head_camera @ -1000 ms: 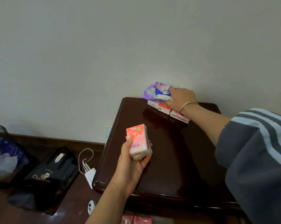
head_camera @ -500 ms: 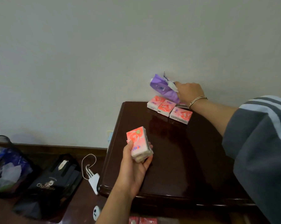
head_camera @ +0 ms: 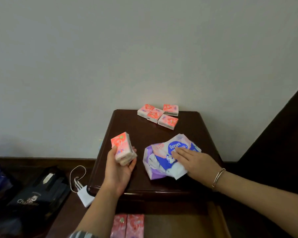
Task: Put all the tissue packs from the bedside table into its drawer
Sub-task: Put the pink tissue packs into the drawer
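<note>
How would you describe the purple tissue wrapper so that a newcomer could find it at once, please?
On the dark wooden bedside table, look at the front right part, under the right hand. The purple tissue wrapper lies there, crumpled and torn open, larger than the four small pink tissue packs at the back, and the only purple and blue item.

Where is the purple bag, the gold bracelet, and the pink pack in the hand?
purple bag (head_camera: 159, 166): head view, on its blue front panel.
gold bracelet (head_camera: 217, 177): head view, on the band across the wrist.
pink pack (head_camera: 121, 147): head view, on its printed top face.
</note>
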The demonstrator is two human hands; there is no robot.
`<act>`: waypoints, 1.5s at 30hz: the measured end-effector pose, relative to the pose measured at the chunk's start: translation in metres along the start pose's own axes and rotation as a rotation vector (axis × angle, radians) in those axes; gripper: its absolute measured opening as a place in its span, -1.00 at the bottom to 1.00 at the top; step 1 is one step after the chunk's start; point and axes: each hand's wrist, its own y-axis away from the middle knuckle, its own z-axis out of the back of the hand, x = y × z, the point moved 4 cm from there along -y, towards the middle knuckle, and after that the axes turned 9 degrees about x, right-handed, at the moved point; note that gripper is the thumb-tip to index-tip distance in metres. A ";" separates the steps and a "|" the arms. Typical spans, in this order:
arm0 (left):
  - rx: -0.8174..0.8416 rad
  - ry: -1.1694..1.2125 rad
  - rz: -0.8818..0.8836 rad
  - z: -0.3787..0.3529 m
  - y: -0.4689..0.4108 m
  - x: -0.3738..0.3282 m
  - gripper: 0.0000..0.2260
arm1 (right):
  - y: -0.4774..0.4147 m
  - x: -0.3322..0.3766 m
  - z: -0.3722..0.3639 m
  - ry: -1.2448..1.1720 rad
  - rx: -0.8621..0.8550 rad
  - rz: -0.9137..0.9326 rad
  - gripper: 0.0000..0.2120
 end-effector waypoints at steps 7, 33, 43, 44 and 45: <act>-0.010 -0.040 0.035 0.000 0.002 -0.001 -0.56 | -0.001 -0.028 0.007 -0.468 0.491 -0.097 -0.16; 0.142 -0.014 0.123 0.017 -0.017 0.003 -0.46 | -0.228 -0.097 -0.048 -0.795 0.327 -0.686 -0.29; 0.134 -0.036 0.116 0.009 -0.013 -0.001 -0.44 | -0.212 -0.073 -0.041 -0.486 0.089 -0.686 -0.29; 0.129 -0.039 0.115 0.006 -0.011 -0.002 -0.44 | -0.206 -0.073 -0.033 -0.569 0.026 -0.732 -0.28; 0.121 -0.040 0.111 0.004 -0.010 -0.003 -0.45 | -0.198 -0.075 -0.024 -0.680 -0.052 -0.795 -0.28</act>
